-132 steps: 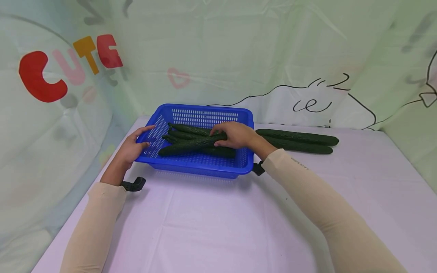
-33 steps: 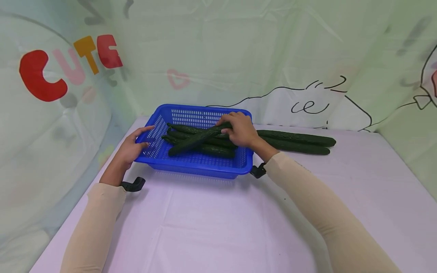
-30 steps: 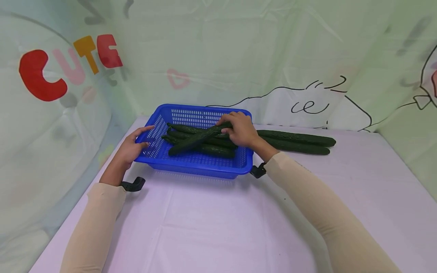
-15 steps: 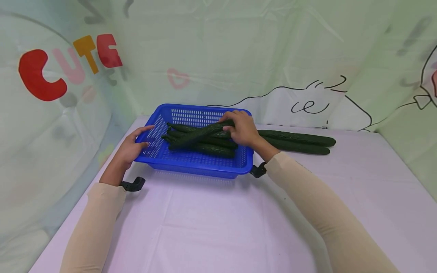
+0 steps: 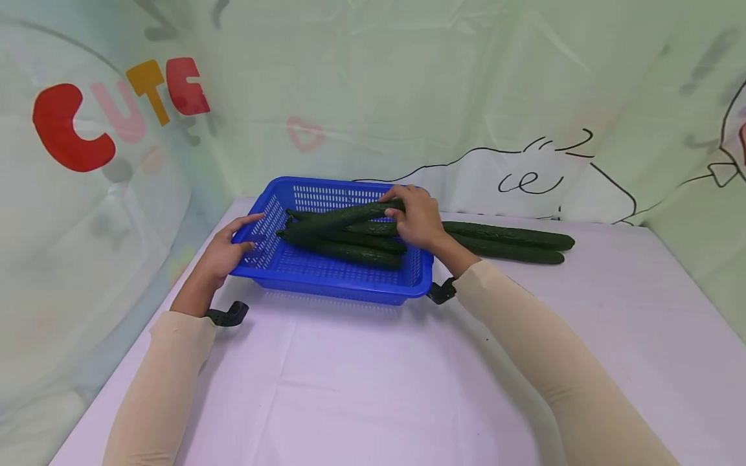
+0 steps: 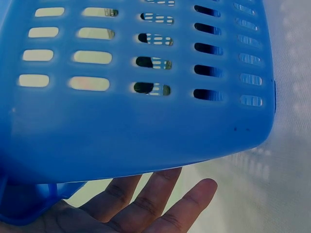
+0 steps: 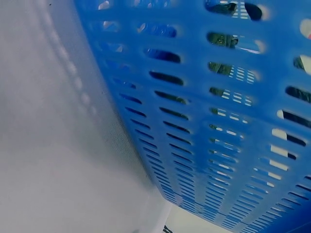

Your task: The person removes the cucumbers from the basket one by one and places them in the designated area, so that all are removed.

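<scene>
My right hand [image 5: 418, 217] grips the right end of a long dark green cucumber [image 5: 344, 217] over the basket. That cucumber slants across others, its right end raised and its left end low near the basket's left side. Beneath it, several cucumbers [image 5: 355, 254] lie side by side in the blue slotted plastic basket [image 5: 332, 291]. At the basket's left rim, my left hand [image 5: 224, 252] holds on with finger and thumb over the edge. The left wrist view shows more fingers [image 6: 150, 199] outside the basket wall. In the right wrist view, the basket wall [image 7: 194, 111] hides my right hand.
Two more cucumbers [image 5: 507, 234] lie together on the white-covered table [image 5: 361, 382], right of the basket and partly behind my right arm. A printed curtain [image 5: 373, 84] hangs close behind the basket and along the left side.
My right hand has lifted the cucumber's right end, moving slightly back and right. Its left end has swung away from the basket's front, toward the back left. My left hand has stayed on the rim.
</scene>
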Available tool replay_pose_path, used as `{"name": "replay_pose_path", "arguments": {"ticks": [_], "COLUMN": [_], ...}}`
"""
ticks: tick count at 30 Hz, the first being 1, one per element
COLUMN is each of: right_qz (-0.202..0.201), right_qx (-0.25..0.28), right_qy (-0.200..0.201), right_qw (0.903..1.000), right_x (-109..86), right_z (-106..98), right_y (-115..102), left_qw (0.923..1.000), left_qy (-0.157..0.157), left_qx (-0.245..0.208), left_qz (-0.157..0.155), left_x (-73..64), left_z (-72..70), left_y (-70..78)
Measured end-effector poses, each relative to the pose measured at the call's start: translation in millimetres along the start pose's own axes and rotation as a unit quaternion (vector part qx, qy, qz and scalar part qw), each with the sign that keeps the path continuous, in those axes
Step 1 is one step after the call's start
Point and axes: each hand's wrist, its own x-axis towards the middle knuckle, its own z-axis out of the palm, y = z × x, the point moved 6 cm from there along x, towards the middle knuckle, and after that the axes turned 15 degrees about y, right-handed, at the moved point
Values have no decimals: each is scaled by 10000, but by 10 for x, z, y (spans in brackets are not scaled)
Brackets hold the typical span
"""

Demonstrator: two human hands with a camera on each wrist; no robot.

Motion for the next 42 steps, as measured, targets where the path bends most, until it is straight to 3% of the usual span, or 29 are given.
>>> {"name": "replay_pose_path", "arguments": {"ticks": [20, 42], "right_qz": [502, 770], "right_qx": [93, 505], "right_qy": [386, 95], "right_qw": [9980, 9957], "right_x": [7, 40], "right_z": [-57, -77], "right_y": [57, 109], "left_qw": [10000, 10000], "left_qy": [34, -5], "left_qx": [39, -18], "left_qz": [56, 67], "left_x": [15, -7], "left_z": [-10, -9], "left_y": [-8, 15]}}
